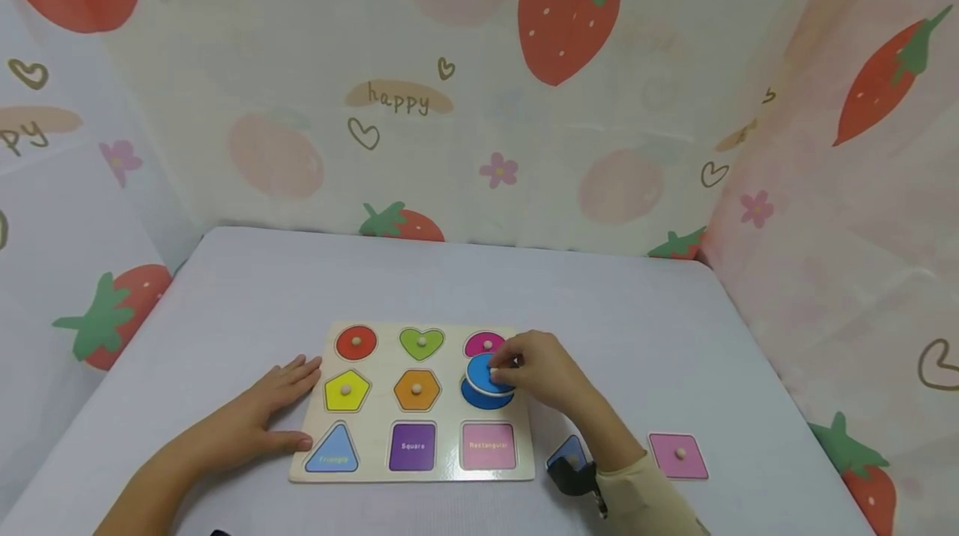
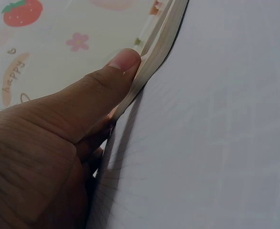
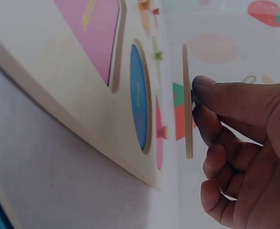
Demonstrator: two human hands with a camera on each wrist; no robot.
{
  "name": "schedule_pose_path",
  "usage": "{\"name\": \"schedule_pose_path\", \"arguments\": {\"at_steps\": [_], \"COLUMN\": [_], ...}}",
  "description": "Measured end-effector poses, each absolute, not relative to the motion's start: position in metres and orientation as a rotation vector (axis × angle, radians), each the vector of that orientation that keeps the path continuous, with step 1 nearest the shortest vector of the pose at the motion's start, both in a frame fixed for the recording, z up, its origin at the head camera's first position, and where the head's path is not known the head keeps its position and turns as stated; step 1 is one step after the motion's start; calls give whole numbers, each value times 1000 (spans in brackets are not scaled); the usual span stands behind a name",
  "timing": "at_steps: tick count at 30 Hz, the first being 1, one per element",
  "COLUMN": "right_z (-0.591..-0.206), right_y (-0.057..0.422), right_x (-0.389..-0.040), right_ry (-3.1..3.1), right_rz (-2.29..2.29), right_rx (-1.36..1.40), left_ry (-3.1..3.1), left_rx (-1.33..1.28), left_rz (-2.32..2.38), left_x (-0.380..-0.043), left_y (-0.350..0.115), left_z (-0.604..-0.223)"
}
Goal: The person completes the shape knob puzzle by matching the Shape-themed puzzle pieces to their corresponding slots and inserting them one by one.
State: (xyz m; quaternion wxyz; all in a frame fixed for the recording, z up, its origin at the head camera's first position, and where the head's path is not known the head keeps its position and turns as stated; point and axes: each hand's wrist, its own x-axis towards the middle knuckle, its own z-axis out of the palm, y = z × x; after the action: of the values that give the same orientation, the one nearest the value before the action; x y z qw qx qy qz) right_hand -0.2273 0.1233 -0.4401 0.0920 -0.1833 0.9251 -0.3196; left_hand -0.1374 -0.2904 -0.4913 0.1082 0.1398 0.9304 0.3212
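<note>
Right hand [image 1: 538,365] pinches the blue oval piece [image 1: 480,372] by its top, thumb and forefinger together at about 9 o'clock from the palm, taking 12 as away from the person. From the right-wrist side I see the piece edge-on and clear of the wood, a gap between it and the board. Directly under it, peeking out toward 6 o'clock, sits the blue oval recess [image 1: 487,401], its long axis running from 9 to 3. The piece seems to lie much the same way, though fingers cover its 3 o'clock end, so I can't judge the match exactly. This hand is clearly the nearer of the two; the left hand [image 1: 277,407], fingers extended, rests against the 9 o'clock edge of the wooden puzzle board [image 1: 378,361]. Beside the recess, the orange hexagon [image 1: 408,401] is at 9 and the magenta piece [image 1: 474,346] at 12. Farther out on the white surface [image 1: 419,286], the blue triangle [image 1: 565,450] lies around 5 from the right hand, the pink rectangle [image 1: 667,453] around 4.
</note>
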Motion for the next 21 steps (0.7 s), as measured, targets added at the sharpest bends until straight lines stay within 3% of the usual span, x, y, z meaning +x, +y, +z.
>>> {"name": "schedule_pose_path", "arguments": {"at_steps": [21], "right_z": [-459], "right_y": [114], "right_x": [-228], "right_ry": [2705], "right_rz": [-860], "right_rx": [-506], "left_ry": [2755], "left_rx": [405], "left_rz": [931], "left_x": [-137], "left_y": [-291], "left_z": [-493]}}
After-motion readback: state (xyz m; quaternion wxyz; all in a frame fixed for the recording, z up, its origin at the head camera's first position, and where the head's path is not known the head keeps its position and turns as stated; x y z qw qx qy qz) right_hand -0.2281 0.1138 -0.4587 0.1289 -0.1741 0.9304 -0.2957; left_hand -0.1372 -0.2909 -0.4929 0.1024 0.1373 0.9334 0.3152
